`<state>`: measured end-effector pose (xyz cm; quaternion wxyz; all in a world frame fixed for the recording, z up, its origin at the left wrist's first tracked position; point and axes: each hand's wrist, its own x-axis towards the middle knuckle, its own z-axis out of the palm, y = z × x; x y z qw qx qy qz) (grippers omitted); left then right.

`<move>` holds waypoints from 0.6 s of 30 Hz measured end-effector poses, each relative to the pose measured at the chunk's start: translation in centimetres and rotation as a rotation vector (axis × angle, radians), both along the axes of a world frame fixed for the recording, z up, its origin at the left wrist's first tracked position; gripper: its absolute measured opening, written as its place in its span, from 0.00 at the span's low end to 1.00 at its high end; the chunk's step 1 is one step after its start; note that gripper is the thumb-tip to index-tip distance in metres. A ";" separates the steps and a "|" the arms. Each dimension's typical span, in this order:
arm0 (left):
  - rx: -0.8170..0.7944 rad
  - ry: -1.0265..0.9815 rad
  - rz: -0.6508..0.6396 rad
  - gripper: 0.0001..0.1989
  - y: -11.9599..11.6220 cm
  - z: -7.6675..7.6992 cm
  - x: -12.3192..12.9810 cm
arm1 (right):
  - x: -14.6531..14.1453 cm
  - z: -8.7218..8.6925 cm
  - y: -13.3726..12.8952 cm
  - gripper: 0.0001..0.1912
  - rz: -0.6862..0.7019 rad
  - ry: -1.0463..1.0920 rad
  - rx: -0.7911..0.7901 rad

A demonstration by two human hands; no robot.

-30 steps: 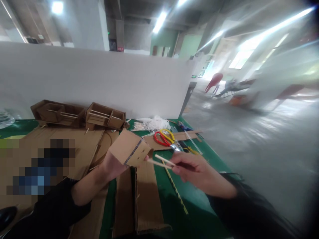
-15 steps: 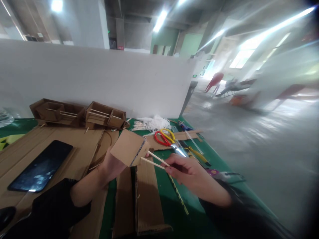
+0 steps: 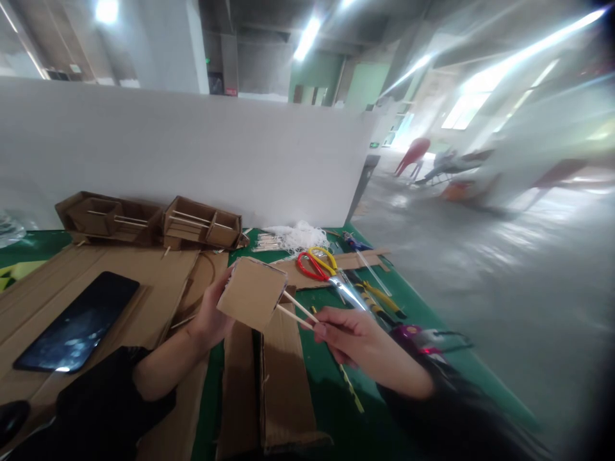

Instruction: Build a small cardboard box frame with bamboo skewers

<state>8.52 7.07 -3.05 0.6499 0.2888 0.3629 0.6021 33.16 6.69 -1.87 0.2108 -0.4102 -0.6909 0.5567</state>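
A small cardboard box [image 3: 252, 292] is held up over the table by my left hand [image 3: 212, 314], whose fingers wrap its left side and are partly hidden behind it. Two thin wooden sticks [image 3: 296, 310] stick out of the box's right side. My right hand [image 3: 348, 333] pinches their outer ends between thumb and fingers. Beneath the box lie long cardboard strips [image 3: 283, 384]. Just under my right hand, a yellow-and-black patterned rod [image 3: 352, 389] rests on the green table surface [image 3: 336, 416].
Scissors [image 3: 331, 272], yellow-handled pliers [image 3: 384, 298] and a purple tool [image 3: 410, 331] lie at the right. White string [image 3: 305, 237] is at the back. Two cardboard structures [image 3: 204, 221] stand by the white partition [image 3: 192, 147]. A phone [image 3: 79, 320] lies on cardboard at the left.
The box has turned in my left hand, so its flat square face shows more and its dark-edged side less. My right hand has shifted slightly left and down with the stick ends.
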 end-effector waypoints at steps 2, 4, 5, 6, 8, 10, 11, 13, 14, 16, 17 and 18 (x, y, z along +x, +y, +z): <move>0.044 0.052 0.016 0.15 -0.1 0.2 -0.1 | 0.1 0.0 0.1 0.20 0.011 -0.007 -0.032; 0.141 0.146 0.051 0.12 -0.1 0.4 -0.2 | 0.2 -0.1 0.2 0.21 0.021 -0.016 -0.052; 0.197 0.209 0.060 0.11 -0.1 0.5 -0.2 | 0.3 -0.2 0.3 0.22 0.021 -0.020 -0.052; 0.245 0.275 0.059 0.10 -0.1 0.6 -0.2 | 0.3 -0.3 0.4 0.22 0.020 -0.024 -0.047; 0.303 0.383 0.020 0.13 0.0 0.6 -0.1 | 0.4 -0.5 0.5 0.22 0.024 -0.036 -0.023; 0.300 0.452 -0.041 0.15 0.0 0.5 0.2 | 0.2 -0.7 0.5 0.22 0.037 -0.056 0.021; 0.289 0.487 -0.067 0.16 0.0 0.4 0.4 | 0.0 -0.7 0.5 0.21 0.043 -0.057 0.050; 0.282 0.574 -0.115 0.16 -0.3 0.2 0.8 | -0.5 -0.8 0.3 0.19 0.049 -0.029 0.114; 0.282 0.610 -0.128 0.17 -0.6 0.2 1.0 | -0.8 -0.9 0.3 0.18 0.048 -0.001 0.143; 0.281 0.648 -0.125 0.17 -1.0 0.3 1.3 | -1.4 -1.1 0.2 0.15 0.034 0.067 0.184; 0.275 0.653 -0.115 0.17 -1.2 0.4 1.4 | -1.6 -1.3 0.2 0.14 0.025 0.100 0.202; 0.261 0.653 -0.106 0.17 -1.4 0.5 1.5 | -1.8 -1.5 0.3 0.14 0.015 0.132 0.224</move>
